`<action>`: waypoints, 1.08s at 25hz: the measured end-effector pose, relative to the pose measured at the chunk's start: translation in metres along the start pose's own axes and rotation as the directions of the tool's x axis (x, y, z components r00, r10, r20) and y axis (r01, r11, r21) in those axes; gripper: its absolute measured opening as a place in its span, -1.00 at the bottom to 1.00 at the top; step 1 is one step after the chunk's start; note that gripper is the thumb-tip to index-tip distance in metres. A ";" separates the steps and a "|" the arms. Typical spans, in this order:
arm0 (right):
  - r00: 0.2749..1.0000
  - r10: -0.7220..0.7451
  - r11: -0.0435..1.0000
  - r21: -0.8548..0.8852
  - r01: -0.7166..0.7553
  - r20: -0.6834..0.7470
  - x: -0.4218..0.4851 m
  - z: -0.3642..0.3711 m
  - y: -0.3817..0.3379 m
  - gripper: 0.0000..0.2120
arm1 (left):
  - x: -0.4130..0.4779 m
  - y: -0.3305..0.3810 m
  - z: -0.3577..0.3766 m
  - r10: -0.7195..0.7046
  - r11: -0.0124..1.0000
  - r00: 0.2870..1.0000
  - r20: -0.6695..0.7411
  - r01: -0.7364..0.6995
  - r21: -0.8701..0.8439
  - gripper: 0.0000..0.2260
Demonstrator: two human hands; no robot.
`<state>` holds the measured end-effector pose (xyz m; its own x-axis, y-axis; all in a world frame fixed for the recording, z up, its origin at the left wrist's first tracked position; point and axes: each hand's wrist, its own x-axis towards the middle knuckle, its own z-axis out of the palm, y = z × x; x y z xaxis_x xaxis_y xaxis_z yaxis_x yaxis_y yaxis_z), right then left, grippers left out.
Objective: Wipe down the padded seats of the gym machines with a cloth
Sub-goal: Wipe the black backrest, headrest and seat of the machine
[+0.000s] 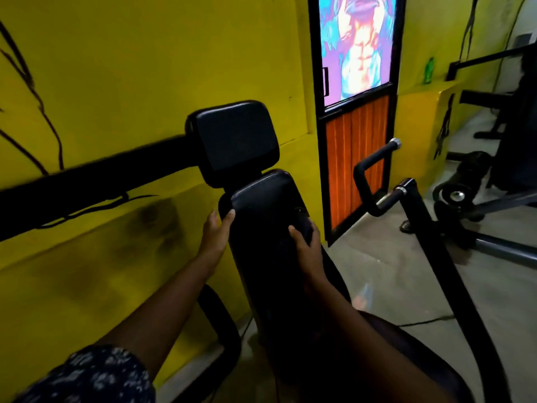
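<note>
Yellow walls [116,68] close in this corner of the gym, with a black-framed door [357,158] at the far right and a bare concrete floor [392,271] below it. The machine I am working on stands against the wall: a long black back pad [261,257] runs up from near me to a squarish head pad [235,138] above it, with curved handle bars [374,167] off to the right.

My left hand [216,231] grips the left edge of the back pad near its top, thumb on the face and the other fingers [229,214] wrapped behind. My right hand [308,248] sits on the pad's right side, its fingers curled over a dark wad that I take to be the cloth [305,226]; it is black on black, so I cannot be sure of its outline.

The cloth should be light and limp, so it is best bunched in the palm and pressed flat rather than pinched at a corner. The pad looks like vinyl over foam: smooth, a bit slick, giving slightly under pressure but fixed rigidly to the frame. Holding its edge steadies me rather than the pad. I judge the wipe is under way on the upper back pad, with the head pad not yet touched.
</note>
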<state>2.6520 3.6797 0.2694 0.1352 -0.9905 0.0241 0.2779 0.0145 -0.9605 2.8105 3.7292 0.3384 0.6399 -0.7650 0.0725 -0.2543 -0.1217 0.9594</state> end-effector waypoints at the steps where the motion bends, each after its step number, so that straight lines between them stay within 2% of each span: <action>1: 1.000 -0.015 1.000 -0.003 0.014 -0.015 0.014 0.011 0.004 -0.41 | 0.024 -0.006 0.000 -0.003 1.000 1.000 0.026 0.002 0.028 -0.41; 5: 0.998 -0.043 0.999 0.005 0.044 -0.036 0.055 0.042 0.022 -0.41 | 0.087 -0.032 0.012 -0.072 0.997 0.994 0.087 0.071 0.019 -0.32; 8: 0.994 -0.107 0.994 -0.028 0.105 -0.040 0.077 0.057 0.027 -0.43 | 0.111 -0.049 0.017 -0.166 0.978 0.977 0.133 0.180 -0.102 -0.02; 9: 0.992 -0.121 0.992 -0.035 0.120 -0.038 0.084 0.061 0.029 -0.43 | 0.117 -0.053 0.016 -0.189 0.970 0.970 0.153 0.209 -0.125 0.02; 12: 0.979 -0.202 0.979 -0.013 0.202 -0.026 0.096 0.073 0.036 -0.42 | 0.125 -0.063 0.013 -0.174 0.961 0.974 0.148 0.201 -0.191 -0.27; 14: 0.945 -0.326 0.941 -0.101 0.324 -0.005 0.100 0.088 0.040 -0.39 | 0.127 -0.067 0.013 -0.164 0.968 0.978 0.131 0.185 -0.171 -0.29; 16: 0.879 -0.475 0.828 -0.317 0.463 0.044 0.099 0.110 0.048 -0.35 | 0.121 -0.062 0.013 -0.129 0.973 0.984 0.125 0.150 -0.174 -0.41; 19: 0.786 -0.610 0.554 -0.655 0.513 0.099 0.097 0.147 0.064 -0.29 | 0.116 -0.056 0.017 -0.102 0.968 0.989 0.110 0.125 -0.220 -0.62; 21: 0.721 -0.677 0.462 -0.677 0.573 0.148 0.105 0.156 0.070 -0.31 | 0.114 -0.054 0.018 -0.084 0.968 0.991 0.101 0.105 -0.226 -0.63; 23: 0.643 -0.735 0.395 -0.634 0.665 0.216 0.123 0.147 0.069 -0.36 | 0.115 -0.055 0.018 -0.091 0.968 0.991 0.097 0.112 -0.226 -0.54; 24: 0.628 -0.748 0.386 -0.630 0.674 0.214 0.139 0.139 0.065 -0.39 | 0.117 -0.057 0.018 -0.101 0.967 0.990 0.098 0.121 -0.224 -0.46; 25: 0.645 -0.741 0.405 -0.640 0.653 0.189 0.157 0.130 0.059 -0.40 | 0.117 -0.057 0.019 -0.112 0.968 0.989 0.096 0.130 -0.214 -0.38; 27: 0.740 -0.667 0.529 -0.650 0.546 0.080 0.188 0.116 0.043 -0.40 | 0.120 -0.058 0.019 -0.115 0.970 0.989 0.089 0.131 -0.204 -0.26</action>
<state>2.7999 3.5102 0.2654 -0.0097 -0.7322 0.6810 -0.3973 -0.6222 -0.6746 2.8884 3.6324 0.2865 0.5979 -0.7991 -0.0632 -0.0147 -0.0897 0.9959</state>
